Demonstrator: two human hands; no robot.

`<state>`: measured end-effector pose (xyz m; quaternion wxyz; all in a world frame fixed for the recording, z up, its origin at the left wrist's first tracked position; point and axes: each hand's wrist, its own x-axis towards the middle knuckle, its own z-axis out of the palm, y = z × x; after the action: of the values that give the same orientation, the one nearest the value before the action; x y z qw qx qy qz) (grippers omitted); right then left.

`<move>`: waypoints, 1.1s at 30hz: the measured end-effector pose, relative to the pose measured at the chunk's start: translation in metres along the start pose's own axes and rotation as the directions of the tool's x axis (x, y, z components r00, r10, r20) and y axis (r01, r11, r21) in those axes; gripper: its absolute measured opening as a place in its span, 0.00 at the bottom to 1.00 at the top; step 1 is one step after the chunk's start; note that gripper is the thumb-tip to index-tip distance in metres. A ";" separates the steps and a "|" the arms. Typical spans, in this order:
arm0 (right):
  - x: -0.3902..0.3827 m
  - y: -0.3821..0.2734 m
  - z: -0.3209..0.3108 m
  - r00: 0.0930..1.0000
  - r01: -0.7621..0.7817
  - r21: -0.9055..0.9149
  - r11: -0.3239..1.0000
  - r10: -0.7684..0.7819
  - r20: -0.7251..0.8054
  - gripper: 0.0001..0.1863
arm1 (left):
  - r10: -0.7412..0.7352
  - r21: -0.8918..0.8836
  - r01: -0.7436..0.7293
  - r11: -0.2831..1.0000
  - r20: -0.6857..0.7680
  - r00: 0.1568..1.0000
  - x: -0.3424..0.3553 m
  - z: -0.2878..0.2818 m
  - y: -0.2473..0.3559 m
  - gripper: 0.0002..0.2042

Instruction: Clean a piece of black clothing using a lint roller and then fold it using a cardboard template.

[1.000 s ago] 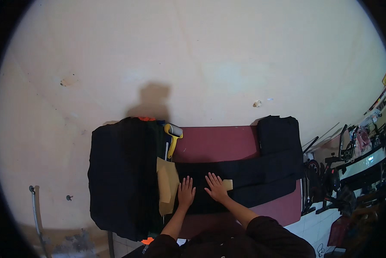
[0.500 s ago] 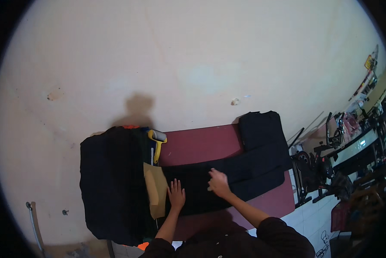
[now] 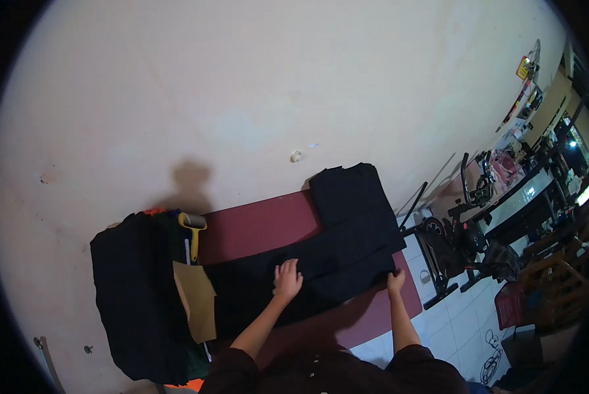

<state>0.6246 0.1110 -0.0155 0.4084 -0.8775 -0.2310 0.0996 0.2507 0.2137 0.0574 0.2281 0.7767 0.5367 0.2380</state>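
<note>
Against a plain cream wall [image 3: 255, 98] stood a dark red table [image 3: 255, 226], and on it lay a black garment [image 3: 334, 253] spread flat, one end reaching up toward the wall and the rest running along the table's near half. The room's floor to the right was pale tile [image 3: 465, 322], crowded with an exercise bike [image 3: 468, 217] and dark clutter beyond it.

Left of the left hand's fingers a stack of black cloth [image 3: 133, 295] hung over the table's end, with a flat tan sheet of card [image 3: 197, 299] lying just beside it. Above that card, near the wall, rested a lint roller [image 3: 193, 226] with a yellow handle. High on the far right wall hung a small yellow sign [image 3: 523, 67], too small to make out.

The left hand [image 3: 286, 279] lay palm down on the middle of the garment, fingers [image 3: 288, 266] spread apart and flat on the cloth, forearm stretched forward from the lower edge. The right hand [image 3: 395, 281] was at the garment's right near corner, at the table's edge; its fingers seemed closed on the cloth's edge, though the grip was too small to see surely. Both sleeves were dark.
</note>
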 end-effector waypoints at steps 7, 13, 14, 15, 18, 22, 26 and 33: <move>-0.001 0.003 0.003 0.989 0.047 -0.142 0.989 -0.026 0.143 0.23 | 0.354 -0.151 -0.358 0.921 -0.058 0.934 0.101 0.072 0.101 0.21; 0.004 -0.011 -0.005 0.948 -0.215 0.275 0.937 0.134 0.287 0.18 | 0.431 -0.012 -0.433 0.901 -0.072 0.899 0.159 0.119 0.142 0.21; 0.004 -0.017 -0.007 0.949 -0.220 0.274 0.936 0.141 0.281 0.18 | 0.388 -0.032 -0.389 0.921 -0.018 0.921 0.164 0.119 0.149 0.21; 0.003 -0.025 -0.009 0.916 -0.322 0.298 0.898 0.216 0.338 0.20 | 0.343 -0.048 -0.341 0.939 0.037 0.939 0.170 0.119 0.154 0.21; 0.012 -0.026 -0.015 0.862 -0.438 0.328 0.837 0.288 0.416 0.21 | 0.294 -0.128 -0.290 0.948 0.008 0.956 0.196 0.120 0.171 0.22; 0.015 -0.025 -0.019 0.797 -0.471 0.268 0.841 0.275 0.538 0.10 | 0.180 -0.169 -0.152 0.974 0.164 0.970 0.219 0.121 0.168 0.22; 0.005 -0.032 -0.027 0.852 -0.421 0.412 0.808 0.196 0.485 0.07 | 0.154 -0.344 -0.113 0.932 0.093 0.984 0.213 0.120 0.170 0.15; -0.036 -0.098 -0.067 0.816 -0.310 0.499 0.809 -0.043 0.577 0.09 | 0.176 -0.616 -0.131 0.777 0.011 0.984 0.183 0.061 0.135 0.09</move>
<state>0.5861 0.1033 0.1021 0.5571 -0.6589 -0.2344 0.4478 0.4425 0.3370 0.1149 0.4653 0.7096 0.3575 0.3901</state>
